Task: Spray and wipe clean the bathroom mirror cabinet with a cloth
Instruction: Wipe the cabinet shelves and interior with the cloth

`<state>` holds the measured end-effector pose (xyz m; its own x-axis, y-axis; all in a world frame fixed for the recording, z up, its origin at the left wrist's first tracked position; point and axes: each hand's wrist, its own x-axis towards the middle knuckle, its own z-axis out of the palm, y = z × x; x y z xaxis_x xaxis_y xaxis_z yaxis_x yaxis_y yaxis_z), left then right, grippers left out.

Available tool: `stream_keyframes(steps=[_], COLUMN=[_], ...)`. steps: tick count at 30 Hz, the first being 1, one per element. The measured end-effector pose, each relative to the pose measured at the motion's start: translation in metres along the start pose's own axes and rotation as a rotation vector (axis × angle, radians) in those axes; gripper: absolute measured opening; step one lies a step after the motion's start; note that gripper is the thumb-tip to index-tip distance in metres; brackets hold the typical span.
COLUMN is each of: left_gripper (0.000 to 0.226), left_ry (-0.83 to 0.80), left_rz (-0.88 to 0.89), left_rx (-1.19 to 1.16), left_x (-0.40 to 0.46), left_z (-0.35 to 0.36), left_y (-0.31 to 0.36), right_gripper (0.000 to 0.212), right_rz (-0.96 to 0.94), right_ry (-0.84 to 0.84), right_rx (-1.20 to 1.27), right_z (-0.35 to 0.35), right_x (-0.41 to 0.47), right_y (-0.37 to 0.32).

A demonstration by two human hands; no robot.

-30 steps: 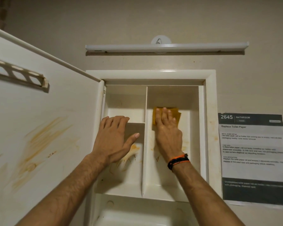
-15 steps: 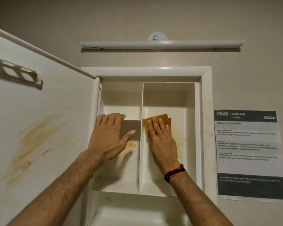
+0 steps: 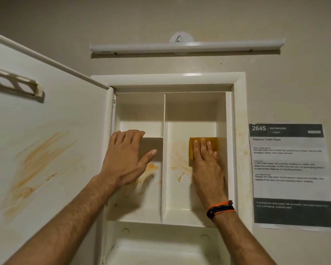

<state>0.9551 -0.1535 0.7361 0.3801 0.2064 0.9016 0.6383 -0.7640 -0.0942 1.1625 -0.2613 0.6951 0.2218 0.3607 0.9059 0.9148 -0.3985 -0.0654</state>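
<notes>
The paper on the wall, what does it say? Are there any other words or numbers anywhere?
"2645", in the dark band at the top of the paper.
"BATHROOM", next to the number.
"Replace Toilet Paper", the heading just under the band.
The small print below and the white text in the bottom dark band are too blurred to read.
A tiny mark on the light bar is unreadable.

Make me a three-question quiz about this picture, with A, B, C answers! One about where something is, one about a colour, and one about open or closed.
1. Where is the cloth?
A. right compartment
B. left compartment
C. on the door

2. What colour is the cloth?
A. blue
B. yellow-orange
C. white

3. How is the cabinet door?
A. shut
B. taken off
C. swung open to the left

Answers:
1 A: the right hand presses it flat against the back wall, right of the divider.
2 B: it shows mustard yellow above the fingers.
3 C: the stained inside face of the door shows, and the left hand rests at the cabinet's left edge.
</notes>
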Motion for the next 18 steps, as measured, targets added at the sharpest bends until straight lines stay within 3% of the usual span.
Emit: stream_keyframes(steps=[5, 11, 18], left_gripper=[0.076, 0.076, 0.078], left_ry=[0.003, 0.008, 0.003], left_rz=[0.0, 0.0, 0.007], left_rx=[0.0, 0.014, 0.008], left_x=[-0.001, 0.0, 0.0], left_z=[-0.001, -0.002, -0.002], left_y=[0.0, 0.002, 0.001], right_gripper=[0.075, 0.068, 0.065], right_rz=[0.052, -0.092, -0.108], right_ry=[0.007, -0.029, -0.1], right_rx=[0.025, 0.044, 0.032], right_z=[0.003, 0.012, 0.021], right_x=[0.01, 0.018, -0.008], right_y=[-0.022, -0.059, -0.055])
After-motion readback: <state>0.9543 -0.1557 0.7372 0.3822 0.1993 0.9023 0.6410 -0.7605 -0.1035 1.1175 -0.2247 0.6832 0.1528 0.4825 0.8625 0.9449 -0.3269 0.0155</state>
